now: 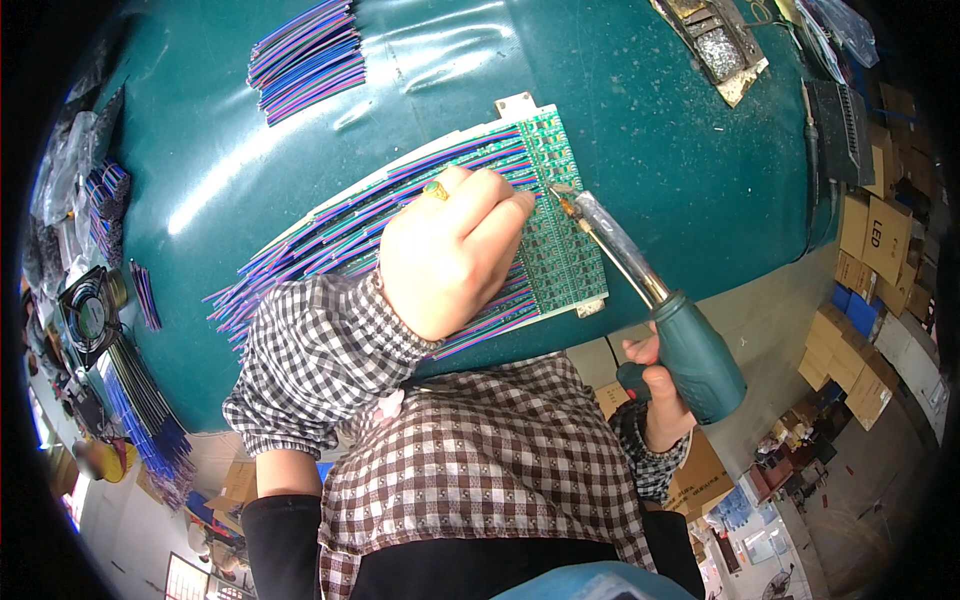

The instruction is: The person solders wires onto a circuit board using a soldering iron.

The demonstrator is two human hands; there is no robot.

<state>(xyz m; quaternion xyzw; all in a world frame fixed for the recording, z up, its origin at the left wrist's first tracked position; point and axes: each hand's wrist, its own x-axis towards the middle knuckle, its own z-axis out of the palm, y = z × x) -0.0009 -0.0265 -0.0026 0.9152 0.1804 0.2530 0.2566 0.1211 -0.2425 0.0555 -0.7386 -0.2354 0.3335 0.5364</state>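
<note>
A panel of green circuit boards point(560, 240) lies on the table, with rows of blue, pink and black wires point(310, 235) running from it to the left. My left hand point(455, 250), a ring on one finger, is closed over these wires. Its fingertips pinch a wire at the edge of the boards; the wire's end is mostly hidden. My right hand point(665, 400) grips a green soldering gun point(700, 355) by its handle. The gun's long metal barrel slants up and left, and its tip meets the boards just beside my left fingertips.
A bundle of wires point(308, 60) lies at the far left of the table. At the far right sits a metal solder tray point(715, 45). A small fan point(90, 315) and more wire bundles point(150, 410) line the left edge. Cardboard boxes point(880, 240) stand beyond the right edge.
</note>
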